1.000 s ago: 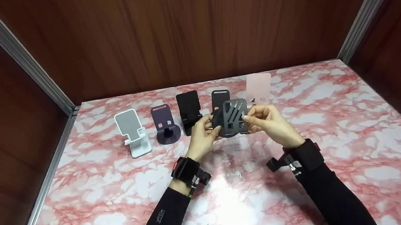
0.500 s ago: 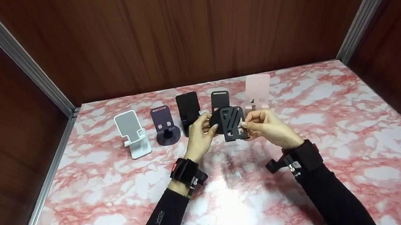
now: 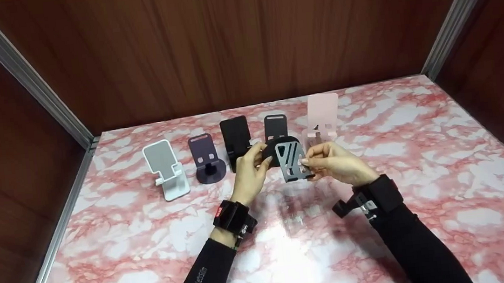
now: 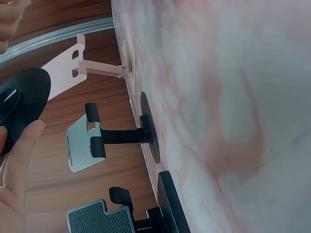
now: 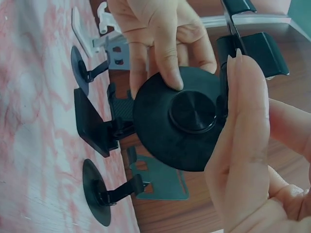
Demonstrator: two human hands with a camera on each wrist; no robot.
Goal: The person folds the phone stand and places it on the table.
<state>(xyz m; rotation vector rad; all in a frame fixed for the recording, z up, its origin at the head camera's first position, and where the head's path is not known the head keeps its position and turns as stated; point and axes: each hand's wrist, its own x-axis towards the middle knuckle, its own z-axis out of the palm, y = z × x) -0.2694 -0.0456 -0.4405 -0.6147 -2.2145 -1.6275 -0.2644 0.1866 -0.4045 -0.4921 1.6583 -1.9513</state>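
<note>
Both hands hold one black phone stand (image 3: 289, 162) up over the table. My left hand (image 3: 247, 174) pinches its round base (image 5: 155, 128) at the rim, thumb on one face. At the other side, my right hand (image 3: 337, 163) pinches the edge of the slotted plate. In the head view, that plate faces up and toward me, looks light grey under the lamp, and overlaps the disc behind it. The right wrist view shows the disc's flat face with a raised round hub, and the plate's bent lips beside the right fingers (image 5: 248, 116).
Behind the hands, phone stands line the table (image 3: 122, 239): a white one (image 3: 161, 159), a purple one (image 3: 204, 149), a black one (image 3: 235, 134), a dark grey one (image 3: 275, 124) and a pink one (image 3: 323, 109). Wooden panels (image 3: 242, 44) enclose the back and sides.
The slotted plate has tilted and moved down, catching more light, so more of the round base shows above it. My hands have shifted slightly lower, still holding the phone stand.
</note>
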